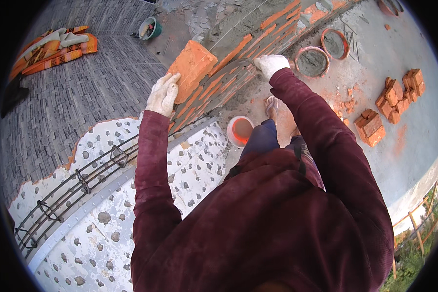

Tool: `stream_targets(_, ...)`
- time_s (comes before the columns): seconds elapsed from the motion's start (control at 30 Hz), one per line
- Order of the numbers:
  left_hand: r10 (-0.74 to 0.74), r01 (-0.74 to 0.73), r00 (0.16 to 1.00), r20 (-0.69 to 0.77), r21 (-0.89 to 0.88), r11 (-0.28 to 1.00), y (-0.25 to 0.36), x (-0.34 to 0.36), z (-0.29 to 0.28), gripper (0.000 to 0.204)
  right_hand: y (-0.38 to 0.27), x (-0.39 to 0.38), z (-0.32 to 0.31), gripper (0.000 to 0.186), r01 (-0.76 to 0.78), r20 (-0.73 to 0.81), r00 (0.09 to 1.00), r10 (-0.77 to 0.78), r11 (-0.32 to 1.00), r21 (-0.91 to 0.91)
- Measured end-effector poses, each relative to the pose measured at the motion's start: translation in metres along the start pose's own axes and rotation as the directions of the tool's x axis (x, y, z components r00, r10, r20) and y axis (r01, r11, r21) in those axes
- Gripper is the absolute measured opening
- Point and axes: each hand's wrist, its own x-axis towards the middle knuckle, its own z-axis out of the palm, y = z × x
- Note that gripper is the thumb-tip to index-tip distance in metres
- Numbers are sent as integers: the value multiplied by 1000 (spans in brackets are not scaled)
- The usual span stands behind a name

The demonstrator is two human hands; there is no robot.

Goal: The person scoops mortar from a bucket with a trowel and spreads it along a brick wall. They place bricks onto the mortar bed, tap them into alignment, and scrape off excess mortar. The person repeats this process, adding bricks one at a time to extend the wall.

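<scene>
My left hand (163, 94), in a whitish work glove, grips the near end of an orange brick (193, 68) at the end of the brick wall (248, 61). The brick sits at the top course, and a thin taut string runs over it. In my right hand (271, 65), also gloved, is what looks like a trowel (231, 65); its grey blade points left along the wall's side, just beside the brick. The fingers close round its handle, which is mostly hidden. Wet grey mortar (246, 22) lies along the wall's top.
Two mortar buckets (312, 63) (335, 45) stand right of the wall. A white bucket (240, 130) of brownish liquid is by my feet. Brick stacks (370, 127) sit at right. A steel rebar cage (82, 182) spans the left; a green bucket (151, 29) and orange cloth (58, 48) lie beyond.
</scene>
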Motion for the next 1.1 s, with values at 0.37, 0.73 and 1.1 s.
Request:
stream_targets(0.37,-100,36,985,-137,-406,913,37,27,-40,52,110,-239,86,28,-759,440,486,755,115,641)
stream_targets(0.73,434,-356,649,625,-255,899,315,106,202,79,38,-463,236,22,720,862,238,448,-677,154)
stream_targets(1.1,227,166,243,943,-272,948,503,97,719,30,102,-442,272,18,878,820,289,494,-479,-20)
